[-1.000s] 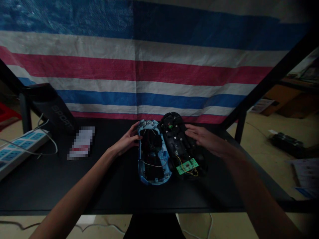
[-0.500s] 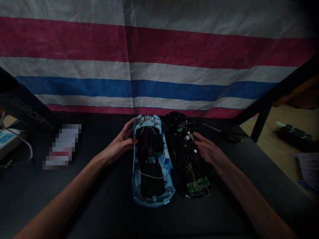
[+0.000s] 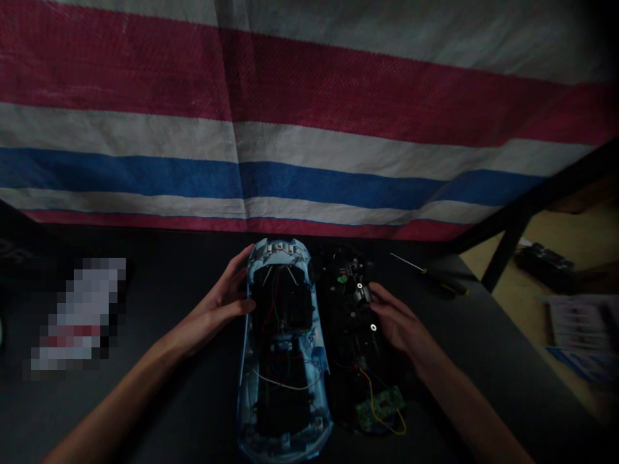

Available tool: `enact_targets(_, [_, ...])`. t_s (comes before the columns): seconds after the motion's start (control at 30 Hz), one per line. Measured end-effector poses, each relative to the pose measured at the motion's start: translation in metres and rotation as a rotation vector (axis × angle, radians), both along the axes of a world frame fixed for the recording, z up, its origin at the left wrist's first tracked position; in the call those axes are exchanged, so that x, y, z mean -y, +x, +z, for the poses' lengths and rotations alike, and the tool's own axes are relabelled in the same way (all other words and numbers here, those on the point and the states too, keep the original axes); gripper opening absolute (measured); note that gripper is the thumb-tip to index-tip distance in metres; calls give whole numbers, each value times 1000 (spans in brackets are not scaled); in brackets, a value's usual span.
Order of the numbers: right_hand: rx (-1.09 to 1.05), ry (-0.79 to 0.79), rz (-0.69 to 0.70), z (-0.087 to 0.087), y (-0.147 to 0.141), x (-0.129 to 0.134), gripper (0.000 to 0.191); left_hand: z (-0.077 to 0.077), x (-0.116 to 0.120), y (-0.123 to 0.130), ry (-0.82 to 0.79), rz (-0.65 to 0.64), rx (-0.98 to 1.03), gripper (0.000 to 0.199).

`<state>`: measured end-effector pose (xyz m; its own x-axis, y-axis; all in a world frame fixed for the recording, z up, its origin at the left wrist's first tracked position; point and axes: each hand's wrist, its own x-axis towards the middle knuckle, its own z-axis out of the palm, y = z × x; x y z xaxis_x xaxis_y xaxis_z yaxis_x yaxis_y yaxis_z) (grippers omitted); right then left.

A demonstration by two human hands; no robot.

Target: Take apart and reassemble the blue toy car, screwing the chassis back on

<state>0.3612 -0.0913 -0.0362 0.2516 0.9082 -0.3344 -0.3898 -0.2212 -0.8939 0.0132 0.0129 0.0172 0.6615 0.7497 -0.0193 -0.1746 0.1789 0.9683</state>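
A blue toy car body shell [image 3: 320,341] lies upside down, its dark inside and thin wires facing up. My left hand [image 3: 215,312] grips its left side, thumb at the rim and fingers along the outer edge. Right beside the shell is the black toy car chassis [image 3: 345,332], with small metal parts and a yellow wire. A green circuit board [image 3: 382,407] sits at its near end. My right hand [image 3: 399,325] holds the chassis by its right side; some of its fingers are hidden.
A screwdriver [image 3: 438,278] lies on the dark table [image 3: 188,412] to the right of the chassis. On the left is a blurred-out pale item [image 3: 87,309]. Striped cloth [image 3: 309,174] hangs behind. Beyond the table's right edge, a black object [image 3: 546,265] and papers [image 3: 580,328] are on the floor.
The camera view has shifted, so the shell, chassis and hands appear lower and slightly farther left. Both hands keep their places on the two car parts.
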Motion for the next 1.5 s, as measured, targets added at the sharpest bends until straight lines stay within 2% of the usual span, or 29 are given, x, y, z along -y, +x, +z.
enact_targets(0.13, [-1,25,4,-3,0,-4,40,2,1,-2,-9,8,-13,87])
enact_targets(0.37, [35,30,41,2,-2,-6,52,5,1,-1,-13,14,-16,89])
enact_targets(0.77, [-32,-55,-15,26,-13,3,43,2,0,1,-4,4,-13,87])
enact_targets(1.23, [1,-74,-15,27,-10,0,44,3,1,3,-11,-7,-3,89])
enact_targets(1.5, [40,-22,24,24,-9,3,41,3,1,2,-13,-6,-2,90])
